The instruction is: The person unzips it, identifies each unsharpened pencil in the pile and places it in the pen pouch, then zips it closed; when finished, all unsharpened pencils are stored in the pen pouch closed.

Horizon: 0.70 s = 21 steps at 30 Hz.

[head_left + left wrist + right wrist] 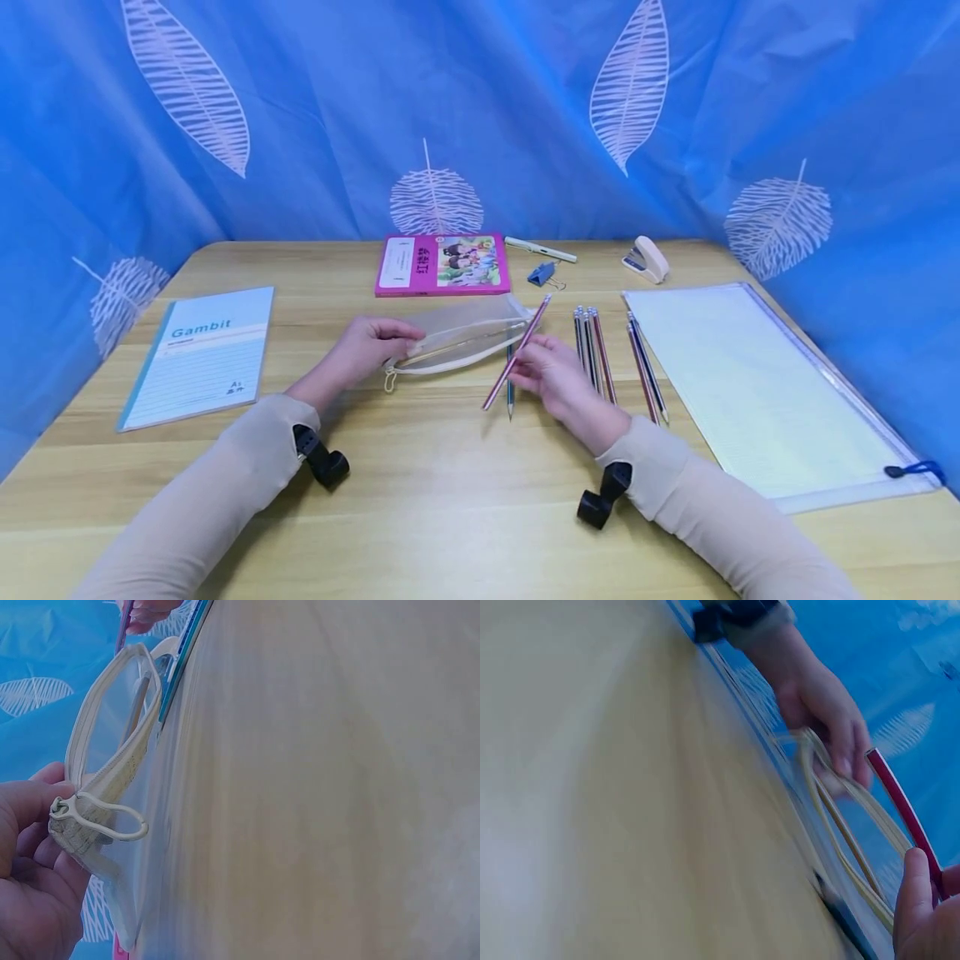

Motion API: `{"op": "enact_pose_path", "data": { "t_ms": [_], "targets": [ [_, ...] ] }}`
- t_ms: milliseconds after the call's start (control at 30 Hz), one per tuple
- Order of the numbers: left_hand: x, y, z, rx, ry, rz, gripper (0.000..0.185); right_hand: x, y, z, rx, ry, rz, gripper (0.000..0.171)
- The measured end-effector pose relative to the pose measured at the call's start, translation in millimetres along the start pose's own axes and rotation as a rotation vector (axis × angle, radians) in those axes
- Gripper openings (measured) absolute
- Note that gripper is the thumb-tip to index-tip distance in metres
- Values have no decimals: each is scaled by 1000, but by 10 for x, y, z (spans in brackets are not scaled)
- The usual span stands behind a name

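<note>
The left hand (358,353) pinches a soft, see-through mesh pouch (461,336); the right hand (558,375) pinches a slim pink pencil (517,352) at its mouth.

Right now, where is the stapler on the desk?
In the head view the stapler sits at the far right of the table, beyond the clear document folder and right of the blue binder clip.

Bare table (450,492) before hands; pencils (615,358) right, pouch (457,337), book (442,264) beyond.
</note>
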State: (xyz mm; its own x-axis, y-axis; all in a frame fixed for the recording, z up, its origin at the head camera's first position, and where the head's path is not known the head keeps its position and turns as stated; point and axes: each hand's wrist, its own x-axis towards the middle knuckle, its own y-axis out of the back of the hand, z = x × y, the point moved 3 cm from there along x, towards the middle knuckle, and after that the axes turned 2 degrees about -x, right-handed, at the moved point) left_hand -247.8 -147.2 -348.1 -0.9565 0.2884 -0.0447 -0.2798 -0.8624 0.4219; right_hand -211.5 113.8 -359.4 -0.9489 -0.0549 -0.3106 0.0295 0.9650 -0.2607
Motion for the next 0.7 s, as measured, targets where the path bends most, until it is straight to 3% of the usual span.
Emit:
{"op": "enact_pose_path", "data": {
  "t_ms": [200,400,700],
  "targets": [
    [5,-3,11,4,-7,-1,23,-142,-309,184,2,-51,-112,15],
    [2,-11,29,-4,-7,-4,23,-240,-470,290,10,-74,-185,14],
    [-4,-31,51,9,-12,-19,23,-73,-392,265,81,-43,-92,13]
  ]
}}
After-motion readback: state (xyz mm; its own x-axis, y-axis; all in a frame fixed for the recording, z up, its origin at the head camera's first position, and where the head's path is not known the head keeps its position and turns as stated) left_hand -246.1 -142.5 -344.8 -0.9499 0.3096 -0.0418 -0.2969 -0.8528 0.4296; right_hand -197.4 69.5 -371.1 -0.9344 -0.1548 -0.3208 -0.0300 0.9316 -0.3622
